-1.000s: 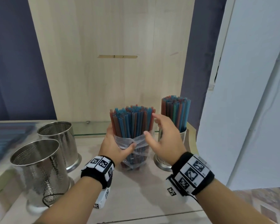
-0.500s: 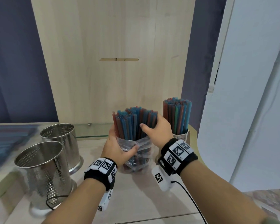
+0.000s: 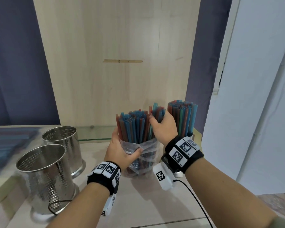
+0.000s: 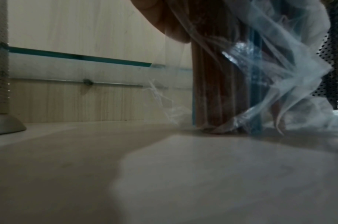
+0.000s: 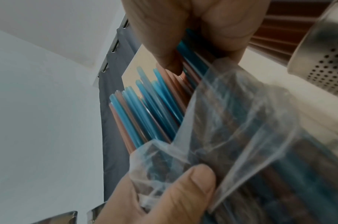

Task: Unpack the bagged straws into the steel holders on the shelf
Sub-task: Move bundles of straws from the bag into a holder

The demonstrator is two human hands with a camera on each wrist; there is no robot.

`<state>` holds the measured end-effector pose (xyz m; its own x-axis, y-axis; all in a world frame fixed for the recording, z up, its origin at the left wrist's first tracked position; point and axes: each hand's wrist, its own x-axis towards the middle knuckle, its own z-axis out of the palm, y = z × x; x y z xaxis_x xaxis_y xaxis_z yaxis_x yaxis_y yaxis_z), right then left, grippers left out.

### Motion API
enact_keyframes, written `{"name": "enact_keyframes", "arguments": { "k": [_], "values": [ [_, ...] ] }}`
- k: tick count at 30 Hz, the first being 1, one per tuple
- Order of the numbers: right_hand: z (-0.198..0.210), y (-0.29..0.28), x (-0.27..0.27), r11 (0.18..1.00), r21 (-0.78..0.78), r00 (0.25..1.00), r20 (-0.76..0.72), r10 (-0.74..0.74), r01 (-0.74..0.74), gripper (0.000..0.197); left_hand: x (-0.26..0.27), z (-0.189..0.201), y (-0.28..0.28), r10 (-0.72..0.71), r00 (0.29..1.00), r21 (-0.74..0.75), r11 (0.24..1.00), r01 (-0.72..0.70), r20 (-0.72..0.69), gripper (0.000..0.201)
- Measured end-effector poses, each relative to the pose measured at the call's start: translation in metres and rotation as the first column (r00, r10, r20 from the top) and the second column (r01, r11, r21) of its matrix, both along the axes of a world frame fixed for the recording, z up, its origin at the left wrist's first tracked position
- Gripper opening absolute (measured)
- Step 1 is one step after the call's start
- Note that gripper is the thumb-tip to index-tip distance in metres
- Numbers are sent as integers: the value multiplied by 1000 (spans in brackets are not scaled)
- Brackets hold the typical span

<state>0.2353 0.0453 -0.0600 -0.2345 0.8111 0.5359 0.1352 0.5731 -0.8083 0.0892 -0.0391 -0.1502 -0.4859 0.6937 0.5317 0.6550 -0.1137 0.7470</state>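
A clear plastic bag (image 3: 146,151) of red and blue straws (image 3: 133,127) stands upright on the shelf, its top pushed down. My left hand (image 3: 122,148) grips the bag round its middle, thumb (image 5: 185,186) pressed on the crumpled plastic (image 4: 291,78). My right hand (image 3: 163,127) grips a small bunch of straws (image 3: 157,112) at the bundle's right side, lifted a little above the others; the fingers (image 5: 164,45) curl round blue straws (image 5: 160,94). Right behind it a steel holder (image 5: 325,63) stands full of straws (image 3: 183,117). Two empty perforated steel holders (image 3: 44,175) (image 3: 64,145) stand at the left.
A wooden back panel (image 3: 115,63) rises behind the shelf (image 3: 138,203), with a glass strip (image 4: 78,68) along its foot. A white wall (image 3: 253,96) closes in the right. A black cable (image 3: 194,199) trails from my right wrist; another loops by the near holder.
My right hand has moved from the bag's front up to the straw tops, closed round a small bunch and pulled it up a little. The left hand keeps its grip on the bag.
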Motion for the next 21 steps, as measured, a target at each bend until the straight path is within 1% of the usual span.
{"name": "enact_keyframes", "arguments": {
  "k": [5,8,12,17,21],
  "values": [
    [13,-1,0,1000,8,995,-100,-17,18,14,3,4,-2,4,1000,9,1000,-4,9,101],
    [21,-2,-2,1000,17,994,-106,-3,5,8,5,6,-3,8,1000,9,1000,-8,8,96],
    [31,-2,-3,999,34,992,-122,-11,15,5,5,6,-4,20,1000,2,1000,-20,8,95],
    [44,3,-3,996,37,980,-184,-69,77,10,5,7,-5,15,1000,-13,1000,-15,16,96],
    [53,4,-1,1000,-8,976,-217,-24,23,12,4,5,-3,5,1000,-4,1000,-5,16,97]
  ]
}}
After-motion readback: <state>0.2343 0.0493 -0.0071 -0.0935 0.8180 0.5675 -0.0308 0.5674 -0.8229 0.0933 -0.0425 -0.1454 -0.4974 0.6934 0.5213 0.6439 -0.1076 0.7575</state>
